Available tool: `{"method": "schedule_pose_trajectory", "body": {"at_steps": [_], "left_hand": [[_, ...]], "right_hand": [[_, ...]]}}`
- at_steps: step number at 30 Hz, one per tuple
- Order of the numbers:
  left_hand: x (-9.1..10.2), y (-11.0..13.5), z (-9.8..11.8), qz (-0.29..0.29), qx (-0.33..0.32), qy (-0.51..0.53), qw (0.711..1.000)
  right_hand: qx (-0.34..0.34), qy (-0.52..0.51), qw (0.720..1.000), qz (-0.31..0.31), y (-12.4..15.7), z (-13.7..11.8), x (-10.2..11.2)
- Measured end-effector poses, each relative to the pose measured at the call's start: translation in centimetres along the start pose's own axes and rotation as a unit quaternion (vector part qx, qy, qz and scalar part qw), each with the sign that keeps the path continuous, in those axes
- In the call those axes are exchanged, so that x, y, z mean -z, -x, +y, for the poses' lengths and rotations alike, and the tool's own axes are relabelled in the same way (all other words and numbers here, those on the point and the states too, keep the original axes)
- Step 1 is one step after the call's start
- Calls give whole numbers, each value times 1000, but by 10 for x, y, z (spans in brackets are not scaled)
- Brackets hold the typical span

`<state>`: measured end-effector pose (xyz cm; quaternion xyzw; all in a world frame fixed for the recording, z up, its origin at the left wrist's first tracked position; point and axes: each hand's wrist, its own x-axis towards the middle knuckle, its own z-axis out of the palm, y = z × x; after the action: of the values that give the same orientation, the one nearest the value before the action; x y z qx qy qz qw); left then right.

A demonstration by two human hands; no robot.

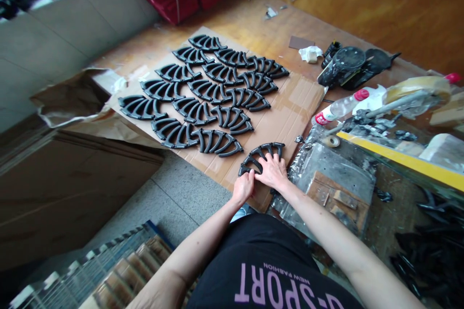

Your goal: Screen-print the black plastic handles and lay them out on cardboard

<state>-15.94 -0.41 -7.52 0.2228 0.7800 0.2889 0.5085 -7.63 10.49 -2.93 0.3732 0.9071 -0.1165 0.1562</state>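
Note:
At the near corner of a flat cardboard sheet (pixel 282 116) lies a glossy black fan-shaped ribbed piece (pixel 267 147). My left hand (pixel 243 186) is closed, its thumb and fingers pinching the piece's near left end. Bent over its ribs are the fingers of my right hand (pixel 272 171), gripping the near side. The fingertips partly hide the ribs. Beyond my hands, several similar black fan-shaped pieces (pixel 197 110) lie in rows on the cardboard, many touching or nearly touching one another.
To the right are a plastic bottle with a red cap (pixel 340 106), black-stained containers (pixel 348 60), a roll of tape (pixel 331 141) and a yellow-edged shelf (pixel 402 161). Black parts (pixel 431 246) are heaped lower right. Red bundles (pixel 177 2) stand at the back; stacked cardboard (pixel 72 178) is at left.

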Motion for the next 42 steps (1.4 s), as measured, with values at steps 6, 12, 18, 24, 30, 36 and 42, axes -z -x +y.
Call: {"method": "schedule_pose_trajectory", "body": {"at_steps": [6, 12, 18, 24, 30, 36, 42], "left_hand": [[-1, 1, 2, -4, -10, 2, 1000], [-1, 3, -2, 11, -62, -47, 997], [0, 11, -16, 17, -169, -110, 979], [10, -22, -10, 64, -409, -261, 872], [11, -58, 9, 122, -481, -332, 802], [7, -58, 4, 152, -472, -325, 805], [2, -71, -6, 174, -494, -307, 795]], "right_hand": [[16, 11, 1000, -11, -1, -1, -2], [11, -5, 1000, 10, -1, 0, -6], [0, -34, 998, 49, -4, 5, 1], [-68, -113, 984, 118, -38, 16, 42], [-182, -162, 954, 177, -123, 59, 96], [-330, -229, 899, 172, -217, 120, 123], [-388, -205, 886, 152, -274, 163, 126]]}}
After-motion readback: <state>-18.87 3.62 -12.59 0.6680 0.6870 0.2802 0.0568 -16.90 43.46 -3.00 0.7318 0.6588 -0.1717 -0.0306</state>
